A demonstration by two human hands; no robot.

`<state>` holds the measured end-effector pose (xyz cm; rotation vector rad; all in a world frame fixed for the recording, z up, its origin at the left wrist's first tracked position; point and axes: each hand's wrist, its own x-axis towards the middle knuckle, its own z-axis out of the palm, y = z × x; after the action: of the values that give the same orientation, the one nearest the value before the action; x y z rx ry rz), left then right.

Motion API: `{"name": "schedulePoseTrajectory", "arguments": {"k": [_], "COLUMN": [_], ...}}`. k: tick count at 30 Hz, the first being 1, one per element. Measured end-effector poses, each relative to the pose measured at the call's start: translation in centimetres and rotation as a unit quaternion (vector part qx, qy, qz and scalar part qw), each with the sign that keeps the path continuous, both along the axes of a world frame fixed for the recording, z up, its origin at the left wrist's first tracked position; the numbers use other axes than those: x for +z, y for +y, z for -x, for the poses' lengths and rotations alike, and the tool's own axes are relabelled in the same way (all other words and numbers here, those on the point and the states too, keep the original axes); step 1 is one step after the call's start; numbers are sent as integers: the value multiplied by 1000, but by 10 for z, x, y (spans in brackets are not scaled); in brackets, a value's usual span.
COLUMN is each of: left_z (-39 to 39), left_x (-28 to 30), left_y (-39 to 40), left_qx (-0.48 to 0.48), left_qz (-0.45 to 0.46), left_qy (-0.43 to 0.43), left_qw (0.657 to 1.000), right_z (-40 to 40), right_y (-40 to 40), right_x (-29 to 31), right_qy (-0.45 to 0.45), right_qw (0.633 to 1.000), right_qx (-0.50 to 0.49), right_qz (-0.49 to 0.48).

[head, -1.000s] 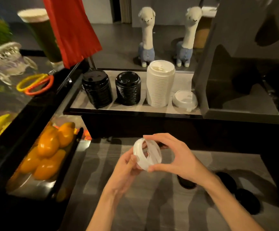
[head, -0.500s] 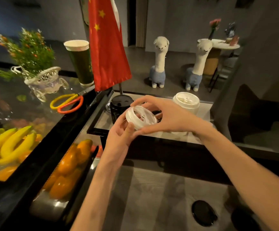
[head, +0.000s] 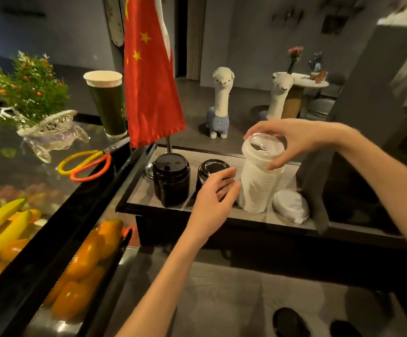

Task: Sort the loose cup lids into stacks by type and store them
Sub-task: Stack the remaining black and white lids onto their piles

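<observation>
Head view puts the right hand [head: 292, 142] directly over the tall white lid stack [head: 258, 183], thumb and fingers pinching the rim of a white lid [head: 264, 148] that sits level on the stack's top, so the stack's upright axis runs straight down from that grip. Left hand [head: 213, 198] hovers with fingers spread and holding nothing, just left of the stack, in front of the nearer black lid stack [head: 212, 170]. Both stand on the tray [head: 134, 203], the white one toward its right end, a single white lid [head: 291, 207] lying beside it near the front edge.
</observation>
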<state>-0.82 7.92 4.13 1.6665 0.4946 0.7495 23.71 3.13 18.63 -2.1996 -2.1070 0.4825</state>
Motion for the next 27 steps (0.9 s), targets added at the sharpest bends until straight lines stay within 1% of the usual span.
{"name": "schedulePoseTrajectory", "arguments": {"k": [7, 14, 23, 25, 27], "left_z": [-36, -44, -43, -41, -38], "left_x": [-3, -7, -2, -2, -2], "left_y": [-13, -15, -19, -22, -27], "left_qx": [-1, -12, -11, -2, 21], "left_qz": [-85, -78, -84, -83, -75], "left_qy": [19, 43, 59, 55, 45], "left_qw": [996, 996, 995, 995, 996], "right_z": [-23, -21, -17, -13, -6], "right_y": [-3, -3, -7, -15, -30], "right_x": [-10, -14, -16, -16, -16], "right_qy": [2, 19, -4, -8, -5], "right_qw": [999, 997, 994, 997, 1000], "right_qx": [23, 34, 19, 8, -10], "right_qz": [37, 68, 103, 83, -3]}}
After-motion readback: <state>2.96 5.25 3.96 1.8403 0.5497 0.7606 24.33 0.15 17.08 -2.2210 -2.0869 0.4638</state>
